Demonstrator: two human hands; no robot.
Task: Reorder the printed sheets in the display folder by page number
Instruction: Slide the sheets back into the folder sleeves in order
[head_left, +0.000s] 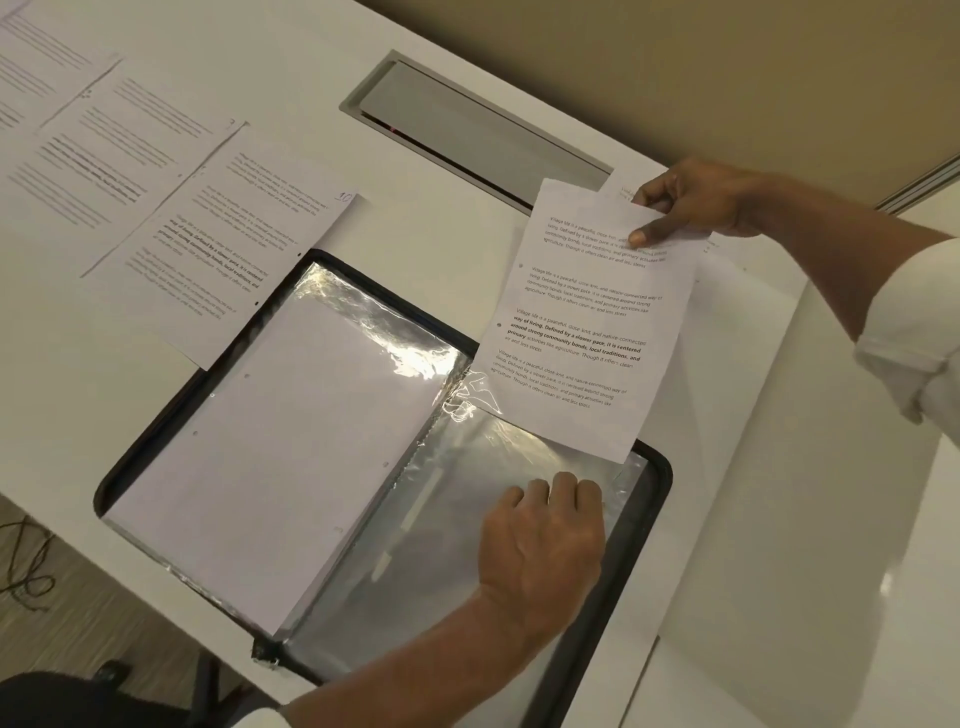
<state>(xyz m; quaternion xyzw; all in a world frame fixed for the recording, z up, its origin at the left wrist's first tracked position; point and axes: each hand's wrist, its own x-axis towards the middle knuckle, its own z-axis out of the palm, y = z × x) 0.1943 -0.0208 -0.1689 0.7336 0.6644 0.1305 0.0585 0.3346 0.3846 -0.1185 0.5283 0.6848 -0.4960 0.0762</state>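
A black display folder (657, 483) lies open on the white table. Its left side holds plastic sleeves with blank white sheet backs (280, 452) showing. My left hand (540, 545) rests with curled fingers on the empty clear sleeve (467, 499) on the folder's right side. My right hand (685, 205) pinches the top edge of a printed sheet (582, 322), which hangs tilted over the folder's upper right corner. Its lower edge lies over the sleeve's opening.
Several printed sheets (156, 171) lie spread in a row across the table's upper left; the nearest one (239, 249) is marked 10. More paper (727, 322) lies under my right hand. A grey cable hatch (467, 130) sits in the table behind the folder. The table edge runs at lower left.
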